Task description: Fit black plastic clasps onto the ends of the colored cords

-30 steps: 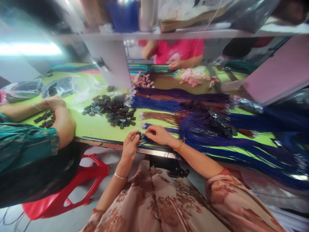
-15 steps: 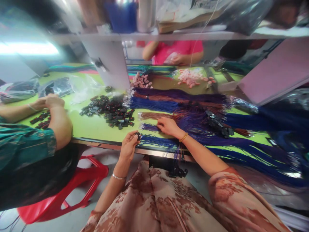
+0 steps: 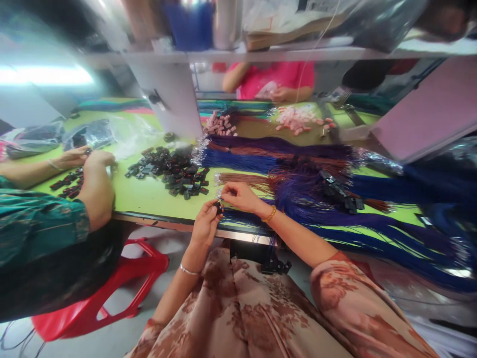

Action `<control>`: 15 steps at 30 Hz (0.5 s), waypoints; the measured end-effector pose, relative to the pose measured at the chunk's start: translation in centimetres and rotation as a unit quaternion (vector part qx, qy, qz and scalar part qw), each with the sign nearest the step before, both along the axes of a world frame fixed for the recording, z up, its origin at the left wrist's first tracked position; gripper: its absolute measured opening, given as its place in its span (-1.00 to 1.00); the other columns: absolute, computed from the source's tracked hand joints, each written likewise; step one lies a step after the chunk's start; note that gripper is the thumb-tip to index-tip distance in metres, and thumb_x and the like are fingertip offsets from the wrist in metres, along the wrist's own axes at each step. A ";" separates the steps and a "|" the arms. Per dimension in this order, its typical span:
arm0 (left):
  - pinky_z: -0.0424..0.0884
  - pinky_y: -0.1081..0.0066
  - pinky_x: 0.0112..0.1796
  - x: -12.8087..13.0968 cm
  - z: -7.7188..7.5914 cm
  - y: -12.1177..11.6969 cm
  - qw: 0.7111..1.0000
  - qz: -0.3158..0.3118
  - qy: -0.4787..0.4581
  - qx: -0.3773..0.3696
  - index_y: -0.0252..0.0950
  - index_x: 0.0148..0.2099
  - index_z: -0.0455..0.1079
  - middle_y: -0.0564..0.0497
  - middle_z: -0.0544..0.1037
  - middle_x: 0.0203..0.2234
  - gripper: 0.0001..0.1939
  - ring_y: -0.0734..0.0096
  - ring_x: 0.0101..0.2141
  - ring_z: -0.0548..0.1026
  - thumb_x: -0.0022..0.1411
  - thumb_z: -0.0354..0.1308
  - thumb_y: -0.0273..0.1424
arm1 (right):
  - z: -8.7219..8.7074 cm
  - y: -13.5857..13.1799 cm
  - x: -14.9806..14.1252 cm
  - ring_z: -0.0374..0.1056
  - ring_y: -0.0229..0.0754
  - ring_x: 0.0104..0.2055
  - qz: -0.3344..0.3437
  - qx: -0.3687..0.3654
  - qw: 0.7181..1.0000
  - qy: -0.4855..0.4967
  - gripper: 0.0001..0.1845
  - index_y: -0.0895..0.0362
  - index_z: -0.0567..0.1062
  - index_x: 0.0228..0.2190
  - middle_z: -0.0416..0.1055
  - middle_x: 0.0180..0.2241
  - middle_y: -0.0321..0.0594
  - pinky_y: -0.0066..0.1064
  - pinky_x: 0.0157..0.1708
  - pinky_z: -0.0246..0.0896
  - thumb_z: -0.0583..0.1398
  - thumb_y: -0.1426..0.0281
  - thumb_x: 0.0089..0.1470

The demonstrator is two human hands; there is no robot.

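My left hand (image 3: 205, 223) is closed around a small black connector housing (image 3: 218, 208), held above the table's front edge. Close beside it, the fingertips of my right hand (image 3: 243, 197) are pinched together at the connector's upper end, on what looks like the tip of a thin wire, mostly hidden by the fingers. Under and behind the right hand lie brown wires (image 3: 248, 180) and blue wires (image 3: 257, 219) with shiny metal ends pointing left. A pile of loose black connectors (image 3: 175, 169) lies on the green table to the left.
A co-worker's hands (image 3: 87, 159) handle black parts at the left. Pink connectors (image 3: 296, 119) lie farther back, before a person in pink (image 3: 276, 82). A shelf (image 3: 261, 55) crosses above the table. Finished-looking black connectors (image 3: 276, 267) hang below the edge; a red stool (image 3: 145, 268) stands at left.
My right hand has moved left from the blue wires to the connector, fingers now pinched beside it. My left hand has shifted slightly right and up with the connector.
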State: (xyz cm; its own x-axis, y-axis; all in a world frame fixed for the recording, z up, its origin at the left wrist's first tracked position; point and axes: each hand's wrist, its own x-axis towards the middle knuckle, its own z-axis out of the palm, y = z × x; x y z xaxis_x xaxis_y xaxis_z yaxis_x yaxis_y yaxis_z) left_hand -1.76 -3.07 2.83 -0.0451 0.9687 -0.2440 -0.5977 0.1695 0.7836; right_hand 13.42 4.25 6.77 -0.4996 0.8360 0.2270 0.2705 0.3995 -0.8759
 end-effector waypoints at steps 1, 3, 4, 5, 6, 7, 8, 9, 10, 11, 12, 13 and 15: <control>0.39 0.53 -0.32 0.0 0.0 0.0 1.000 0.001 -0.009 -0.002 -0.28 -0.19 0.48 0.01 0.53 -0.35 -0.73 0.52 -0.34 0.47 0.00 0.34 -0.42 | -0.1 -0.4 0.1 0.13 -0.38 -0.53 -0.003 -0.009 1.000 0.006 -0.90 0.20 0.43 -0.51 0.30 -0.58 -0.38 -0.55 -0.50 0.01 0.15 0.41 -0.05; 0.39 0.52 -0.32 0.0 -0.1 0.1 1.000 0.000 -0.024 -0.005 -0.29 -0.19 0.48 0.01 0.53 -0.35 -0.74 0.53 -0.35 0.46 0.00 0.33 -0.44 | -0.5 -1.1 0.3 0.11 -0.39 -0.55 -0.016 -0.012 1.000 0.005 -0.90 0.20 0.44 -0.52 0.28 -0.60 -0.39 -0.55 -0.52 -0.03 0.17 0.41 -0.07; 0.39 0.52 -0.31 0.0 -0.2 0.2 1.000 -0.001 -0.029 -0.004 -0.29 -0.19 0.48 0.01 0.53 -0.35 -0.74 0.53 -0.36 0.46 0.01 0.32 -0.45 | -0.7 -1.4 0.4 0.09 -0.39 -0.55 -0.024 -0.005 1.000 -0.002 -0.90 0.20 0.45 -0.53 0.29 -0.60 -0.39 -0.55 -0.52 -0.04 0.18 0.41 -0.08; 0.39 0.51 -0.31 0.1 -0.3 0.2 0.999 -0.004 -0.032 -0.003 -0.29 -0.19 0.48 0.01 0.52 -0.36 -0.75 0.53 -0.36 0.45 0.01 0.32 -0.46 | -0.9 -1.7 0.6 0.09 -0.39 -0.55 -0.032 0.005 0.999 -0.011 -0.90 0.20 0.45 -0.54 0.29 -0.60 -0.39 -0.55 -0.52 -0.06 0.19 0.41 -0.09; 0.40 0.51 -0.30 0.1 -0.4 0.3 0.999 -0.008 -0.035 -0.002 -0.29 -0.18 0.48 0.01 0.52 -0.36 -0.75 0.53 -0.36 0.45 0.02 0.31 -0.46 | -1.1 -2.0 0.7 0.09 -0.40 -0.55 -0.038 0.016 0.999 -0.020 -0.90 0.20 0.45 -0.55 0.30 -0.60 -0.39 -0.55 -0.52 -0.07 0.19 0.41 -0.10; 0.40 0.51 -0.30 0.1 -0.5 0.3 0.999 -0.012 -0.037 0.000 -0.29 -0.18 0.48 0.01 0.52 -0.36 -0.75 0.53 -0.36 0.45 0.02 0.31 -0.47 | -1.3 -2.2 0.8 0.09 -0.40 -0.55 -0.043 0.026 0.998 -0.029 -0.90 0.20 0.46 -0.55 0.30 -0.59 -0.38 -0.54 -0.52 -0.07 0.20 0.41 -0.10; 0.40 0.50 -0.29 0.2 -0.5 0.3 0.999 -0.016 -0.040 0.001 -0.29 -0.17 0.47 0.02 0.52 -0.36 -0.74 0.53 -0.36 0.46 0.02 0.31 -0.46 | -1.4 -2.4 0.8 0.09 -0.40 -0.55 -0.047 0.034 0.998 -0.038 -0.91 0.19 0.46 -0.55 0.31 -0.59 -0.38 -0.54 -0.51 -0.07 0.20 0.41 -0.10; 0.40 0.50 -0.29 0.2 -0.5 0.3 0.999 -0.018 -0.043 0.001 -0.30 -0.17 0.47 0.02 0.52 -0.37 -0.74 0.53 -0.36 0.46 0.02 0.31 -0.46 | -1.4 -2.5 0.9 0.09 -0.40 -0.55 -0.051 0.040 0.997 -0.046 -0.91 0.19 0.46 -0.55 0.31 -0.59 -0.38 -0.54 -0.51 -0.08 0.20 0.42 -0.11; 0.40 0.51 -0.28 0.3 -0.5 0.3 0.999 -0.019 -0.046 0.001 -0.31 -0.17 0.47 0.02 0.51 -0.37 -0.73 0.53 -0.35 0.46 0.01 0.32 -0.46 | -1.4 -2.6 0.9 0.09 -0.40 -0.55 -0.055 0.046 0.996 -0.054 -0.91 0.19 0.46 -0.54 0.31 -0.59 -0.38 -0.53 -0.51 -0.08 0.19 0.42 -0.11; 0.40 0.51 -0.28 0.3 -0.5 0.4 0.999 -0.020 -0.050 0.000 -0.31 -0.17 0.47 0.01 0.51 -0.37 -0.72 0.53 -0.35 0.46 0.00 0.32 -0.46 | -1.4 -2.7 0.9 0.08 -0.40 -0.55 -0.057 0.053 0.995 -0.062 -0.91 0.19 0.46 -0.54 0.31 -0.59 -0.38 -0.53 -0.51 -0.08 0.19 0.41 -0.11; 0.40 0.52 -0.28 0.4 -0.5 0.4 0.998 -0.019 -0.052 -0.001 -0.31 -0.17 0.48 0.01 0.51 -0.37 -0.72 0.53 -0.35 0.46 0.00 0.33 -0.46 | -1.3 -2.7 0.9 0.08 -0.39 -0.55 -0.058 0.060 0.994 -0.070 -0.91 0.19 0.45 -0.54 0.31 -0.59 -0.38 -0.53 -0.51 -0.08 0.19 0.41 -0.10; 0.40 0.52 -0.29 0.4 -0.4 0.4 0.998 -0.020 -0.053 -0.001 -0.31 -0.18 0.48 0.01 0.51 -0.37 -0.72 0.53 -0.35 0.46 -0.01 0.33 -0.47 | -1.3 -2.7 0.9 0.09 -0.39 -0.55 -0.058 0.067 0.993 -0.077 -0.91 0.18 0.45 -0.55 0.32 -0.59 -0.37 -0.52 -0.50 -0.08 0.19 0.41 -0.10; 0.39 0.51 -0.29 0.4 -0.3 0.4 0.999 -0.022 -0.050 0.000 -0.30 -0.18 0.48 0.01 0.51 -0.36 -0.72 0.52 -0.35 0.46 -0.01 0.33 -0.46 | -1.1 -2.8 0.9 0.10 -0.37 -0.53 -0.055 0.080 0.991 -0.089 -0.91 0.17 0.43 -0.55 0.34 -0.57 -0.35 -0.51 -0.49 -0.06 0.18 0.41 -0.09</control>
State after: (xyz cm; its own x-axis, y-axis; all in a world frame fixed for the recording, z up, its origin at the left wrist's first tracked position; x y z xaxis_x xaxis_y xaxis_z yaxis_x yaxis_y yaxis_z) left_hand -1.40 -2.69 2.52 0.0217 0.9692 -0.2453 -0.6651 0.1972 0.7202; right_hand 14.33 1.44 5.66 -0.4523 0.8479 0.2765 0.4649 0.4888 -0.7382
